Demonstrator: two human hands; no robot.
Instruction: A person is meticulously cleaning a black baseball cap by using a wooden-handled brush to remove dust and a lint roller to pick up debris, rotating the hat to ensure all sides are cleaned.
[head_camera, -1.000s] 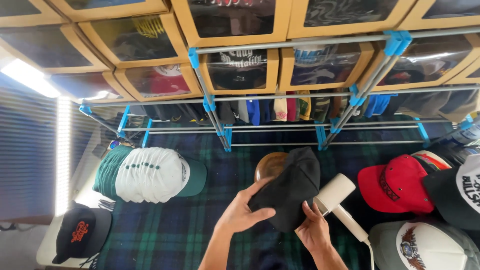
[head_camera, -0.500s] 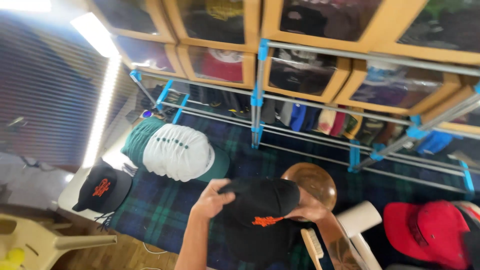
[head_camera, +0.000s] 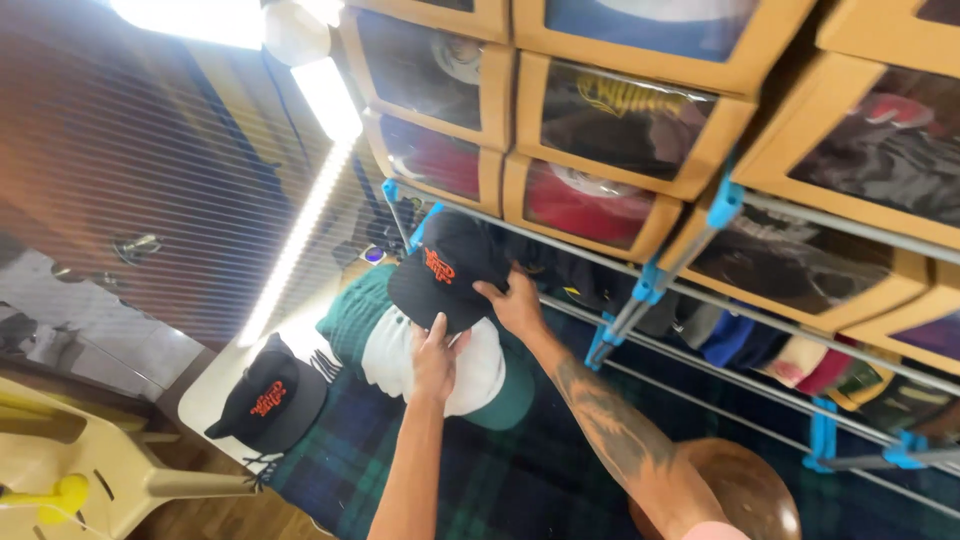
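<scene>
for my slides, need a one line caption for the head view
Both hands, left hand and right hand, set a black cap on stacked white-and-green caps.

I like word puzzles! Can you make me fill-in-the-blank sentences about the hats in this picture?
1. Both hands, left hand and right hand, hold a black cap with ____ lettering.
2. Under it lies a stack of white-and-____ caps.
3. The caps lie on a dark plaid ____.
4. Another black cap lies alone on the ____ side of the stack.

Missing words: orange; green; cloth; left
</scene>
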